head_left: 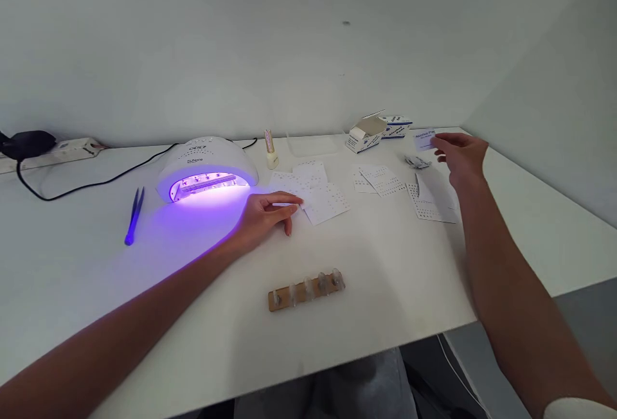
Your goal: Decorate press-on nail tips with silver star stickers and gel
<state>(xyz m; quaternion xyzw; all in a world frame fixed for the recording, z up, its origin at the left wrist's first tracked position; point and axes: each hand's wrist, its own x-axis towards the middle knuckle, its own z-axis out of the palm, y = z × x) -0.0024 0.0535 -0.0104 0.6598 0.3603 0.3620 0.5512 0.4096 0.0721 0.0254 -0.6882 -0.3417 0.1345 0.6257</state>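
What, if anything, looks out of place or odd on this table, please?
Nothing looks spilled or damaged. Mildly odd: the lamp glows though the left hand is outside it, and the white sheets nearby overlap askew.

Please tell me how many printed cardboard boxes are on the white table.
2: an open box with its flap raised, and a second box partly behind it, to its right. Both lie left of the right hand. Others could be hidden behind them.

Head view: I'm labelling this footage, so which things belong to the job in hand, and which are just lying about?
Likely the job:
white packet, in the right hand
dotted sheets, by the left hand
lit lamp
brown strip with clear pieces

Apparently lying about:
tweezers
bottle
power strip
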